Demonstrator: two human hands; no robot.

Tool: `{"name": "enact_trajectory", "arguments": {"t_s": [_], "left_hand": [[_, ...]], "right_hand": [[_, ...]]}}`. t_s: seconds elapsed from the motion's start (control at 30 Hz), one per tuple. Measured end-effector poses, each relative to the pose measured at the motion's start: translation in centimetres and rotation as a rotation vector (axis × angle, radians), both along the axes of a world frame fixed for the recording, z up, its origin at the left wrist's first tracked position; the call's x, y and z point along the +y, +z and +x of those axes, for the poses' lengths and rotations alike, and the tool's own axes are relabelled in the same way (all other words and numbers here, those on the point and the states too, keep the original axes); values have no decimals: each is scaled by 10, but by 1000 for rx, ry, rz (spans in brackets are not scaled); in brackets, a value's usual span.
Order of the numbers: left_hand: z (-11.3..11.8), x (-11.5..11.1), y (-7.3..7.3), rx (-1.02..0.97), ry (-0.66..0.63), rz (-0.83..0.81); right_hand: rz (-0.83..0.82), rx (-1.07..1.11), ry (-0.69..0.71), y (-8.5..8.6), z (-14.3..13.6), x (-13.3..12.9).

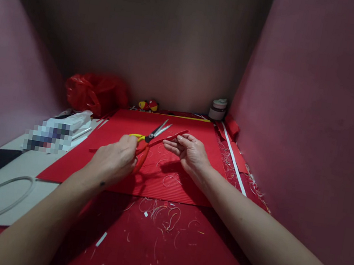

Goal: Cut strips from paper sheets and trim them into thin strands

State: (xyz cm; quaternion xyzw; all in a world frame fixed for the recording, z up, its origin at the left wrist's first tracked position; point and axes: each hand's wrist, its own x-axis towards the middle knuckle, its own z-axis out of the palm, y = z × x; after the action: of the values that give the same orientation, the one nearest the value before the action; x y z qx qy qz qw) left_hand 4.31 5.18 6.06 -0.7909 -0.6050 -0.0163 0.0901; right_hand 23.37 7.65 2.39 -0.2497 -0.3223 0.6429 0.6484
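My left hand (118, 155) is closed round scissors (151, 136) with one yellow and one orange handle. Their blades point up and away, slightly parted. Between thumb and fingers of my right hand (190, 153) is a thin red strip (158, 142). This strip slants down to the left behind the scissors, passing by my left hand; whether the left fingers also grip it is hidden. Both hands are above a large red ribbed sheet (168, 187), on which loose curled threads (172, 180) lie.
Thread scraps (168, 216) litter the red table cover (205, 253). To the left are a pale board (38, 200), a wire ring (1, 199) and a red plastic bag (96, 93). A lidded jar (217, 110) and a white strip (233, 158) are at the right, beside a pink wall (318, 110).
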Motion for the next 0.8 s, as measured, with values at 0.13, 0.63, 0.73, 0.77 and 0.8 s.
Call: {"name": "enact_trajectory", "arguments": {"t_s": [0.13, 0.63, 0.73, 0.77, 0.8], "left_hand": [[8, -5, 1, 70, 9, -120], [18, -19, 4, 52, 1, -106], [18, -16, 3, 75, 41, -139], [18, -16, 3, 80, 43, -144], [18, -15, 3, 83, 39, -143]], "right_hand": [[3, -16, 21, 1, -3, -3], [-28, -18, -10, 2, -8, -6], [-33, -15, 16, 3, -8, -7], [-30, -13, 24, 3, -8, -8], [-25, -12, 32, 2, -8, -8]]}}
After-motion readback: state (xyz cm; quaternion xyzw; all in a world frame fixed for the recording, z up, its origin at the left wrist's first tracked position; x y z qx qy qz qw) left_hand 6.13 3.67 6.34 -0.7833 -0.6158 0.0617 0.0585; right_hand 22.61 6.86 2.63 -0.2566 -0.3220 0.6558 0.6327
